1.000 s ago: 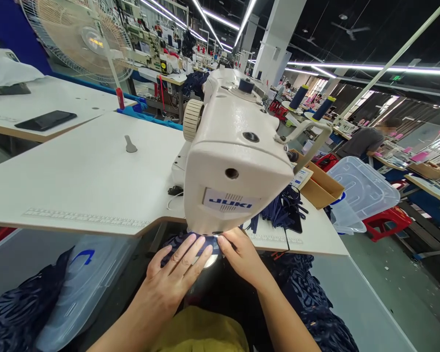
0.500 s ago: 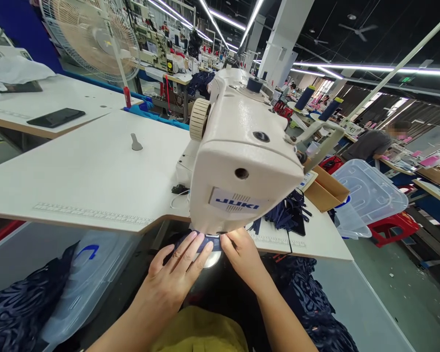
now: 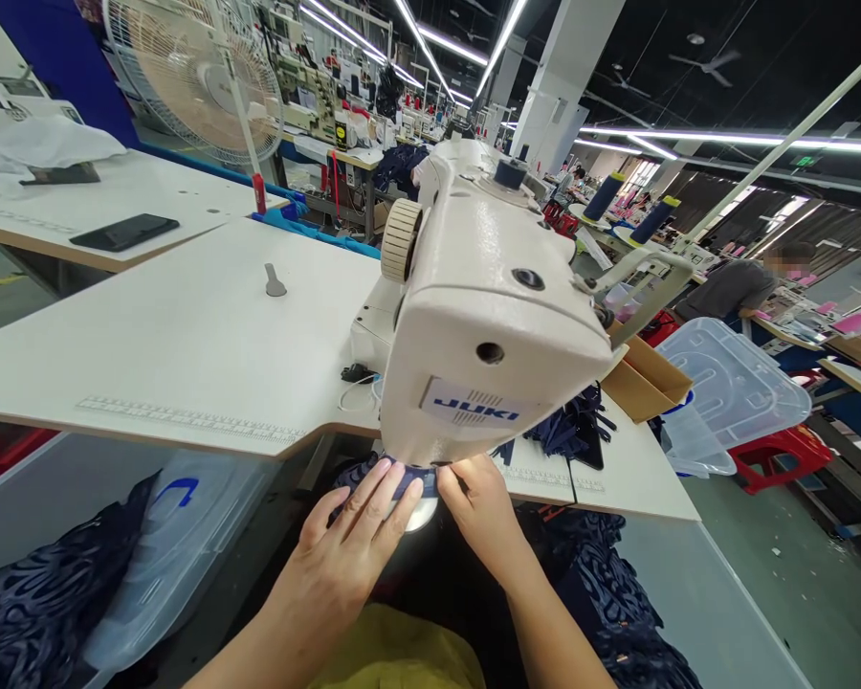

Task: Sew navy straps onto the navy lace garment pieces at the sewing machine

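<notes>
Under the head of a white JUKI sewing machine (image 3: 502,316), a narrow strip of navy fabric (image 3: 422,481) lies across the machine's small work surface. My left hand (image 3: 351,545) rests on the strip from the left, its fingers stretched and spread, fingertips pressing the cloth. At the strip's right end my right hand (image 3: 482,512) has thumb and forefinger closed on the edge of the cloth, the other fingers curled. The machine head hides the needle and presser foot. A bright round white part (image 3: 423,515) shows just below the strip.
Dark patterned fabric fills bins at left (image 3: 50,593) and right (image 3: 609,584). Navy strips (image 3: 566,426) and a cardboard box (image 3: 646,378) lie right of the machine. A phone (image 3: 125,232) and a fan (image 3: 201,81) are at left; a co-worker (image 3: 732,282) sits far right.
The view has shifted slightly, so the machine and table appear a little further right. Both hands stay at the fabric strip, with slightly more navy cloth showing beside my left fingers.
</notes>
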A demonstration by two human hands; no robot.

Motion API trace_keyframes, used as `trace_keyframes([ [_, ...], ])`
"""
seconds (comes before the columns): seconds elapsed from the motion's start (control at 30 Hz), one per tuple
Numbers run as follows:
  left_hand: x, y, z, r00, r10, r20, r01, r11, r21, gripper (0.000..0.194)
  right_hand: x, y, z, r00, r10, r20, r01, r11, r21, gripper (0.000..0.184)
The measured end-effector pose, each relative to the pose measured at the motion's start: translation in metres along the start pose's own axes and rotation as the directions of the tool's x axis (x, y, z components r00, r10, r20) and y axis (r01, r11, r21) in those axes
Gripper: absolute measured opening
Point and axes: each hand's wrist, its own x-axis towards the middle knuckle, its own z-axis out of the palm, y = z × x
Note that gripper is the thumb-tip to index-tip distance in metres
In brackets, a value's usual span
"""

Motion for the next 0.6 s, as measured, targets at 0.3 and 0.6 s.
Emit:
trace_keyframes([
  [0.3, 0.0010, -0.0005, -0.0013, 1.000, 0.007, -0.003, -0.007, 1.000, -0.021, 0.043, -0.0023, 0.0023, 0.0005, 1.000, 0.000, 0.016, 0.000, 1.000, -0.018, 0.026],
  [0.6, -0.0042, -0.0030, 0.0011, 0.999, -0.047, 0.014, 0.048, 0.996, -0.080, 0.043, -0.0017, 0.0008, 0.0009, 0.999, 0.004, 0.045, -0.004, 1.000, 0.006, 0.028],
])
